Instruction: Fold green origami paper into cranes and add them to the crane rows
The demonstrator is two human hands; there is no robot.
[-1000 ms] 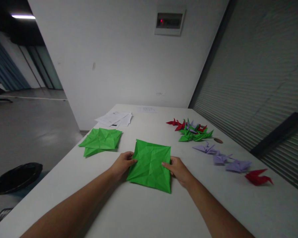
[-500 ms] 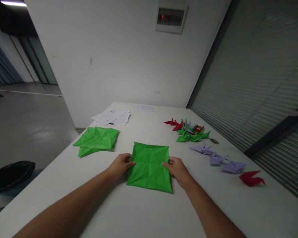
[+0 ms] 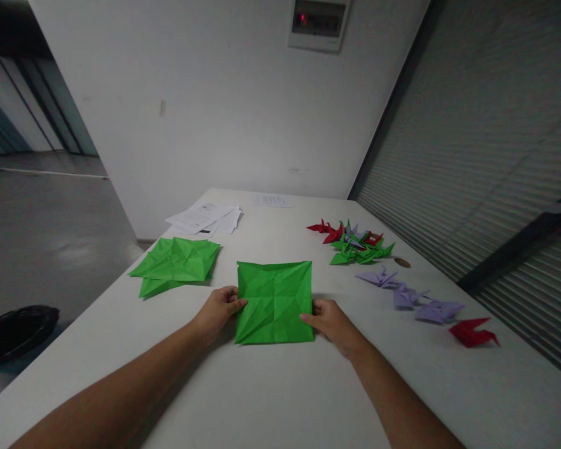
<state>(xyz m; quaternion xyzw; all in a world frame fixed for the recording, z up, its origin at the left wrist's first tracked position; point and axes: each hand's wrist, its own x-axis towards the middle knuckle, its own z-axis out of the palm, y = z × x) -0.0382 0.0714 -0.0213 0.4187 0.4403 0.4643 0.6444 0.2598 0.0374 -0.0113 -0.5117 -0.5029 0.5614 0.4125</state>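
Green and creased, a square paper sheet (image 3: pixel 274 308) fills the lower centre of the frame. The left hand (image 3: pixel 220 310) has its left edge in a grip between thumb and fingers; the right hand (image 3: pixel 330 321) pinches the right edge likewise. Around it on the white worktop (image 3: pixel 271 399): more green sheets (image 3: pixel 177 262) at centre left, purple cranes (image 3: pixel 409 298) at right, and a red crane (image 3: pixel 473 333) beyond them, lower right.

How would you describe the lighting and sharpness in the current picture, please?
Head view: dim light, with glare on the floor; head view: creases on the green paper are readable, while the blinds look grainy; head view: a shadow lies along the left forearm.
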